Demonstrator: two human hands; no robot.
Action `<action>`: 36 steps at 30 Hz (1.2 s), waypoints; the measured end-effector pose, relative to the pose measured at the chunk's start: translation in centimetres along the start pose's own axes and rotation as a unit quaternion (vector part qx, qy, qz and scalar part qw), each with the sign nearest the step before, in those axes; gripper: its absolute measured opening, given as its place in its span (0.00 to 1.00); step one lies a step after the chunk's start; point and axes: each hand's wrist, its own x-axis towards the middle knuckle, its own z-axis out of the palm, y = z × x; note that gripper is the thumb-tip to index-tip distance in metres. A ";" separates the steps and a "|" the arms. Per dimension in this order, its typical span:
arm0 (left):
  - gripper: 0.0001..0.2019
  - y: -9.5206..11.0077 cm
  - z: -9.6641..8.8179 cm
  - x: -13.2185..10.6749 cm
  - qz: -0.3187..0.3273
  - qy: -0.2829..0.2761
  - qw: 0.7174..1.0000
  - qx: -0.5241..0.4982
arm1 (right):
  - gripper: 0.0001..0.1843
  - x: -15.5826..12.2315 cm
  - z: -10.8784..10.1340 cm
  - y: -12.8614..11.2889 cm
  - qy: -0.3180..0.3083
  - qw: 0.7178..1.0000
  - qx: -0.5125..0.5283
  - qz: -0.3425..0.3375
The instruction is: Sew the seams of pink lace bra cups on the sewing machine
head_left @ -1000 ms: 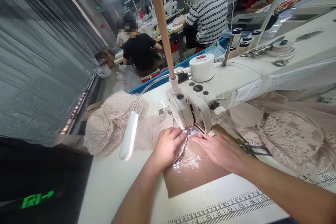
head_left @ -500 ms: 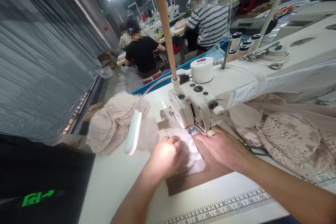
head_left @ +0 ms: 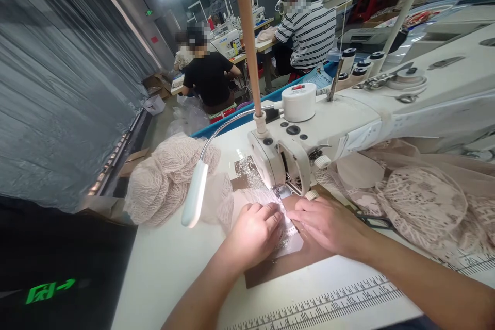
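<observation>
A pale pink lace piece (head_left: pixel 253 197) lies under the needle area of a white sewing machine (head_left: pixel 266 160). My left hand (head_left: pixel 258 229) rests on the lace with its fingers curled and pressed together, gripping it. From the right, my right hand (head_left: pixel 328 224) reaches the lace edge just in front of the presser foot (head_left: pixel 285 192); its fingers are closed at that edge, and part of the grip is hidden. Beneath the lace is a brown plate (head_left: pixel 266 274) on the white table. A small lamp (head_left: pixel 194 193) on a bendy neck lights the spot.
Piled lace pieces (head_left: pixel 166 178) sit at the left, and more lace and mesh (head_left: pixel 425 191) lie right of the machine. A printed ruler strip (head_left: pixel 328 301) runs along the front edge. Thread cones (head_left: pixel 348 62) stand behind; two people work at machines beyond.
My left hand has moved slightly right and forward over the lace, closer to my right hand. The right hand's fingers have drawn in at the lace edge.
</observation>
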 end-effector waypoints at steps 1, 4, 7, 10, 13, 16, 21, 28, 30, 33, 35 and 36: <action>0.14 -0.1 0.1 -0.1 0.002 0.000 1.000 0.006 | 0.16 0.0 -0.1 -0.1 -0.011 1.000 -0.002 -0.008; 0.16 -0.4 0.2 -0.2 0.013 0.001 1.000 0.016 | 0.14 0.1 0.0 -0.2 -0.032 0.999 -0.014 -0.024; 0.17 -0.5 0.3 0.0 0.016 -0.001 1.000 0.023 | 0.14 0.0 0.3 -0.1 -0.022 0.999 -0.029 -0.030; 0.16 -0.3 0.2 0.2 0.002 0.000 1.000 0.011 | 0.15 -0.1 0.4 -0.1 -0.008 0.999 -0.035 -0.028; 0.15 -0.1 0.4 0.5 -0.010 0.005 1.000 -0.003 | 0.15 -0.3 0.3 -0.1 -0.006 0.999 -0.034 -0.022; 0.16 -0.1 0.9 0.6 -0.014 0.015 1.000 -0.005 | 0.14 -0.2 0.4 -0.2 -0.001 0.999 -0.042 -0.013; 0.18 -0.7 1.4 0.9 -0.022 0.029 0.999 0.000 | 0.14 0.3 1.0 -0.3 0.038 0.997 -0.062 -0.006; 0.17 -1.1 1.0 1.0 0.005 0.035 0.999 0.018 | 0.16 0.1 0.6 -0.2 0.039 0.998 -0.056 0.002; 0.16 -0.9 1.0 0.9 0.012 0.037 0.999 0.022 | 0.16 -0.1 0.2 -0.2 0.029 0.999 -0.040 -0.006; 0.15 -0.8 1.0 0.9 0.016 0.040 0.999 0.025 | 0.14 -0.5 0.0 -0.1 0.008 1.000 -0.011 -0.007; 0.15 -0.8 1.1 0.9 0.014 0.040 0.999 0.025 | 0.13 -0.7 0.0 -0.1 -0.003 1.000 0.004 0.001; 0.14 -0.8 1.1 0.9 0.012 0.040 0.999 0.024 | 0.13 -0.7 0.0 -0.1 -0.007 1.000 0.009 0.003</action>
